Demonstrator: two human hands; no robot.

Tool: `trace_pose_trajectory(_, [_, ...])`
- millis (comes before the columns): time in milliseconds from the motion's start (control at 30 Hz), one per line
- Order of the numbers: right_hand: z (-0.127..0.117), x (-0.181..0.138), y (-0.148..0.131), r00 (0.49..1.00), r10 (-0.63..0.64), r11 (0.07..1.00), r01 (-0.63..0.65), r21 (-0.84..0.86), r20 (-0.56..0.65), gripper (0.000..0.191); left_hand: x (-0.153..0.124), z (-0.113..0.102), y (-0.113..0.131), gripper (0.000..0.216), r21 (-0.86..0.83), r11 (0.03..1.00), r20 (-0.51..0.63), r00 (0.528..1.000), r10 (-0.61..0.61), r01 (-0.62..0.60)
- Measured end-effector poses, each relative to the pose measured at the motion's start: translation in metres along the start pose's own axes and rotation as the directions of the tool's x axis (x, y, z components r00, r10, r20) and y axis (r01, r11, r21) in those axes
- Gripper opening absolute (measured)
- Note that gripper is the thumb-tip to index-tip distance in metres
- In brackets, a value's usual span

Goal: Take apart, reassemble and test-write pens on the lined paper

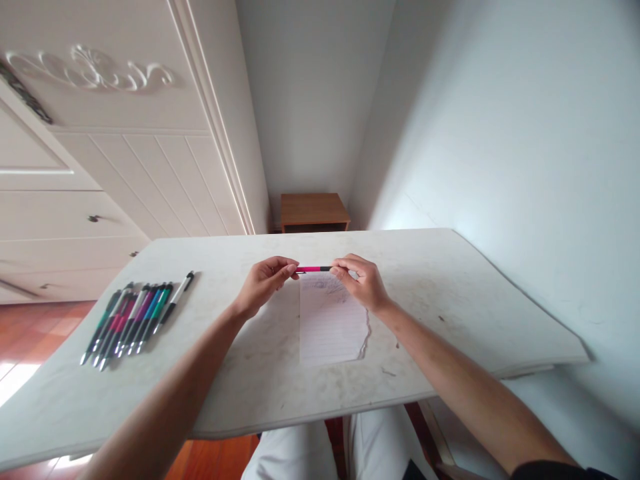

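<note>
Between my two hands a pink pen [313, 269] with a black grip is held level, above the top edge of a torn sheet of lined paper [333, 327]. My left hand [267, 280] pinches the pen's pink end, where a clip shows. At the black end, the fingers of my right hand [364, 280] are closed on it, hiding the tip. Dark scribbles mark the upper part of the paper. Over to the left lies a row of several pens [127, 320] in green, pink, purple, blue and white, with one white and black pen [174, 302] slightly apart.
The white table [240, 387] has stains and small dark marks on its top. Beyond its far edge stands a small wooden stand [315, 208]. A white cabinet [150, 173] rises at the left, and a pale wall [525, 167] borders the right side.
</note>
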State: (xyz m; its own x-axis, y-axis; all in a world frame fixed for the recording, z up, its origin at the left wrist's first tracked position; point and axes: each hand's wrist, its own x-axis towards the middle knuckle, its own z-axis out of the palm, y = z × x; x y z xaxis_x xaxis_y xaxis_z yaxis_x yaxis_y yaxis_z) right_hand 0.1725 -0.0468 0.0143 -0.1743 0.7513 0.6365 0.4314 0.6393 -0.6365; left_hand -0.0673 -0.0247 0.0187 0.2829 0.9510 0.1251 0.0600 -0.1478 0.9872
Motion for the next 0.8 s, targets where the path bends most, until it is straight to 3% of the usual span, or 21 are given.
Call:
trace_pose_trajectory(233, [0.0003,-0.0002,0.0008,0.999,-0.027,1.000,0.027,0.010,-0.017,0.020,-0.0006,0.0000,0.0023,0.053,-0.038,0.999,-0.052,0.999,0.001,-0.003])
trace_pose_trajectory(467, [0.0000,-0.0006,-0.0028,1.000,-0.026,1.000,0.026,-0.018,0.000,0.022,-0.0018,0.0004,0.0012,0.052,-0.118,0.980,0.129,0.981,-0.142,0.158])
trace_pose_trajectory(800, [-0.0005,-0.0003,-0.0033,1.000,-0.026,0.999,0.026,-0.037,0.005,0.023,-0.0002,-0.0015,0.0010,0.044,-0.110,0.989,0.062,0.994,-0.090,0.097])
